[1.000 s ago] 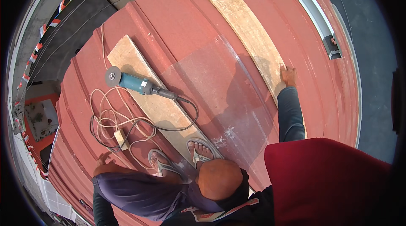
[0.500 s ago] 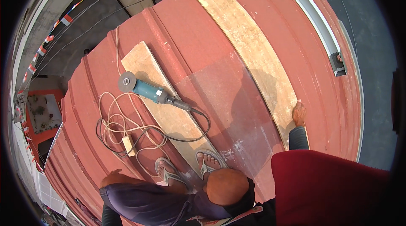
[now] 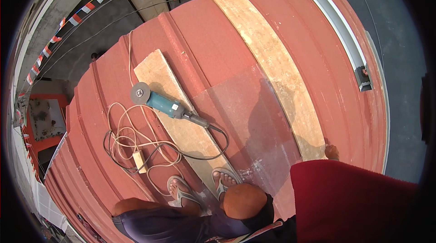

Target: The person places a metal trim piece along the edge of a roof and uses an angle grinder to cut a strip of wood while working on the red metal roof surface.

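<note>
My right hand (image 3: 332, 152) is at the near right edge of a long pale wooden plank (image 3: 284, 66), with its fingers closed on that edge. A red sleeve or cloth (image 3: 345, 202) hides the wrist and part of the hand. Lying on the ridged red roof sheet (image 3: 218, 38), the plank runs away from me up to the far edge. My left hand is out of sight. Left of the plank, a green angle grinder (image 3: 165, 104) with a grey disc rests across a shorter board (image 3: 177, 125).
Beside the grinder lies a tangled cream cord (image 3: 125, 127) with a pale socket block (image 3: 139, 161). My sandalled feet (image 3: 181, 188) stand at the near end of the shorter board. A white metal channel (image 3: 338, 25) lies along the right side. Bunting (image 3: 75, 19) hangs beyond the left edge.
My right hand has moved nearer to me, and the long plank has slid the same way, its far end drawing back to the roof edge. The left hand has left the view.
</note>
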`<action>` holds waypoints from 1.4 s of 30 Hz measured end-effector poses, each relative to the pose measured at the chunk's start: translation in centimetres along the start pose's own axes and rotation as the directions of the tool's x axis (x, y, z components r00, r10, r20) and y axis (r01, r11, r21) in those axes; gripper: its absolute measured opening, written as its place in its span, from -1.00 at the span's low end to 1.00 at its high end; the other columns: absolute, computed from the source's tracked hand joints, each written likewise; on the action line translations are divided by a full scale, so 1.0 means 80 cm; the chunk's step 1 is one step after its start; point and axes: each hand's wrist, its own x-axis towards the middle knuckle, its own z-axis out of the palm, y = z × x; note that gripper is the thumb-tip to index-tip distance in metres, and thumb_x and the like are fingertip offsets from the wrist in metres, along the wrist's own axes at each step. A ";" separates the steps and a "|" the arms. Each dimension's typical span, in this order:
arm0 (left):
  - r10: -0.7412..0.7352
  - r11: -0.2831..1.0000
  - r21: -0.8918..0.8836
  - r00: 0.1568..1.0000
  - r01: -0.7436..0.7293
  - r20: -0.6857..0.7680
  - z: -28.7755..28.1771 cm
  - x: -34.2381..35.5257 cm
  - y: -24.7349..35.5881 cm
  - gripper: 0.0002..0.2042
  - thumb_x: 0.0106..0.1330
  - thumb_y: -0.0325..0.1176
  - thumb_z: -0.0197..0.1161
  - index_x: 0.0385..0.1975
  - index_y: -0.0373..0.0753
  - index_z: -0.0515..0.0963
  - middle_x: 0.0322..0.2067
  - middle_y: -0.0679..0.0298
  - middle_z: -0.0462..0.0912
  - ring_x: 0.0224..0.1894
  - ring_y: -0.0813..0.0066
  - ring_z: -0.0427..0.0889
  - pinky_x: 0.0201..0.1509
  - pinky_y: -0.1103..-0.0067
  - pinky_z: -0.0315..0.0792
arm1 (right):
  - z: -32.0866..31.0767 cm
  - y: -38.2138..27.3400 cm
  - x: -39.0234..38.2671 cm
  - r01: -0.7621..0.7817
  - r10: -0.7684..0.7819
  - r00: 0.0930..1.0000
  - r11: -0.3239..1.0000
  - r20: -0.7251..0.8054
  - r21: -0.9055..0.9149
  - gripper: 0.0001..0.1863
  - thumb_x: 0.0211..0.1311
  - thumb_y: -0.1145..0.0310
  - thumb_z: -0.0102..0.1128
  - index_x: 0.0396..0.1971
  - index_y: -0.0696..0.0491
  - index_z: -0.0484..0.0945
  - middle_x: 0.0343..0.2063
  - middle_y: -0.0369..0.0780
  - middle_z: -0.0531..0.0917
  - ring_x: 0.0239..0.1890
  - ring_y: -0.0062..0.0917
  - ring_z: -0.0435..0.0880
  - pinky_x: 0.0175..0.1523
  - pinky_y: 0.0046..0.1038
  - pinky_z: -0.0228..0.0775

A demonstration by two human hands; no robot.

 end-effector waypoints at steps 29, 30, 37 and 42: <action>0.426 0.900 0.109 0.904 -0.422 -0.025 -0.030 0.141 0.356 0.24 -0.09 -0.10 0.57 0.45 -0.29 -0.27 0.33 -0.51 -0.14 0.38 -0.49 -0.09 0.44 0.01 -0.11 | -0.180 -0.434 0.045 0.553 -0.537 0.818 0.833 -0.205 0.023 -0.08 0.02 0.32 0.39 0.38 0.12 0.09 0.00 0.26 0.47 0.02 0.07 0.55 0.10 -0.20 0.46; 0.308 0.929 0.209 0.951 -0.304 0.015 -0.011 0.129 0.396 0.32 -0.16 -0.02 0.61 0.46 -0.28 -0.31 0.31 -0.62 -0.25 0.38 -0.62 -0.21 0.45 -0.04 -0.18 | -0.169 -0.424 0.053 0.497 -0.488 0.840 0.867 -0.239 -0.023 -0.14 0.02 0.39 0.38 0.34 0.14 0.15 -0.11 0.20 0.56 0.00 0.07 0.55 0.09 -0.18 0.43; 0.146 0.943 0.320 0.977 -0.090 -0.156 0.021 0.129 0.429 0.36 -0.21 0.10 0.60 0.47 -0.23 -0.32 0.28 -0.70 -0.39 0.35 -0.72 -0.32 0.44 -0.11 -0.26 | -0.198 -0.445 0.037 0.628 -0.608 0.754 0.778 -0.247 0.002 -0.35 -0.05 0.44 0.43 0.06 0.33 0.38 -0.33 0.19 0.62 -0.20 0.07 0.64 -0.10 -0.09 0.49; 0.136 0.942 0.324 0.981 -0.085 -0.141 0.019 0.126 0.435 0.35 -0.20 0.09 0.60 0.47 -0.21 -0.32 0.28 -0.68 -0.39 0.35 -0.71 -0.31 0.44 -0.10 -0.26 | -0.196 -0.438 0.051 0.660 -0.659 0.723 0.748 -0.209 -0.075 -0.28 -0.05 0.39 0.45 0.11 0.36 0.34 -0.38 0.17 0.63 -0.24 0.06 0.66 -0.17 -0.12 0.52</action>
